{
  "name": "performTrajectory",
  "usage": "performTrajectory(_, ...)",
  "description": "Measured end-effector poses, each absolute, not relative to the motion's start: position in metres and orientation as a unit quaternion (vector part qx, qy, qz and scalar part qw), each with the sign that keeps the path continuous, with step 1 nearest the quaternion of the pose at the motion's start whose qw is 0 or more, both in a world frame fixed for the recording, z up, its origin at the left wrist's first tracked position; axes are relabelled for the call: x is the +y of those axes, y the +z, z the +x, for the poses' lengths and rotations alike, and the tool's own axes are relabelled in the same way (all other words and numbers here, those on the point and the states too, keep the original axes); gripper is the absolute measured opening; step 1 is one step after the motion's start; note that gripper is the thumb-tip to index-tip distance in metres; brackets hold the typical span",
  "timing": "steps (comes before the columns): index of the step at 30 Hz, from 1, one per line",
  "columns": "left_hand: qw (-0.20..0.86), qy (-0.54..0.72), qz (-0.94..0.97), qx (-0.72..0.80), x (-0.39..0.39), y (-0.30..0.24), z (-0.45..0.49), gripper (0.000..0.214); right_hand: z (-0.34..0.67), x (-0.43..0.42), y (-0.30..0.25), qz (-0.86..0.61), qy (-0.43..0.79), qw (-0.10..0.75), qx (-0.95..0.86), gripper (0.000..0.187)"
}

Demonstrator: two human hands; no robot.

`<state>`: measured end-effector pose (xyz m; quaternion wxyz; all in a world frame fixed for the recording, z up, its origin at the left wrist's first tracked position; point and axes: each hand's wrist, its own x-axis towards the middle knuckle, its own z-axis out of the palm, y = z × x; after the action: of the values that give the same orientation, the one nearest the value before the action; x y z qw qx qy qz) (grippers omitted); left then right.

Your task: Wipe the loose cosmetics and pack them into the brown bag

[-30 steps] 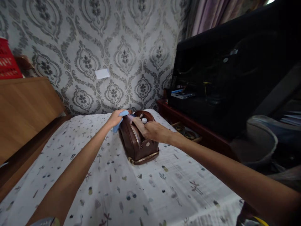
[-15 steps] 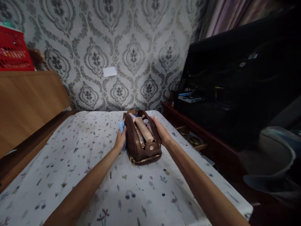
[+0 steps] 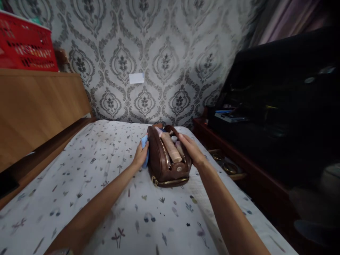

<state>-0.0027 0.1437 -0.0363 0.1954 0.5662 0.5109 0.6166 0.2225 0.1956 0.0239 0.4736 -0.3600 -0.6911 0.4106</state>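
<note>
A brown leather toiletry bag [image 3: 159, 164] lies open on the patterned bed sheet [image 3: 106, 184], with a beige tube [image 3: 172, 148] and small bottles showing inside. My left hand [image 3: 140, 155] presses against the bag's left side and holds a light blue cloth [image 3: 145, 145] against it. My right hand [image 3: 191, 150] lies over the bag's right rim, fingers stretched along it.
A wooden headboard [image 3: 34, 109] runs along the left with a red crate [image 3: 25, 46] on top. A dark red side table [image 3: 239, 166] with an open drawer and black items stands to the right. Patterned wallpaper [image 3: 148, 53] is behind.
My left hand came down from the bag's top to its left side with the blue cloth. My right hand slid from the top opening to the right rim. The view shifted left.
</note>
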Motion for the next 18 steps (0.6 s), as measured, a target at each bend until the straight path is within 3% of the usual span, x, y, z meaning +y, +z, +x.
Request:
performTrajectory(6, 0.088, 0.505, 0.581, 0.632, 0.119, -0.028, -0.079, 0.045, 0.218, 0.207, 0.033, -0.417, 0.453, 0.461, -0.639, 0.053)
performTrajectory(12, 0.0, 0.367, 0.578, 0.729, 0.096, -0.028, -0.127, 0.065, 0.213, 0.215, 0.037, -0.403, 0.469, 0.467, -0.632, 0.062)
performTrajectory(15, 0.02, 0.295, 0.618, 0.728, 0.092, -0.039, -0.138, 0.064, 0.214, 0.217, 0.037, -0.385, 0.473, 0.442, -0.657, 0.066)
performTrajectory(18, 0.072, 0.227, 0.669, 0.704, 0.091, -0.051, -0.148, 0.049, 0.215, 0.221, 0.035, -0.366, 0.464, 0.437, -0.678, 0.067)
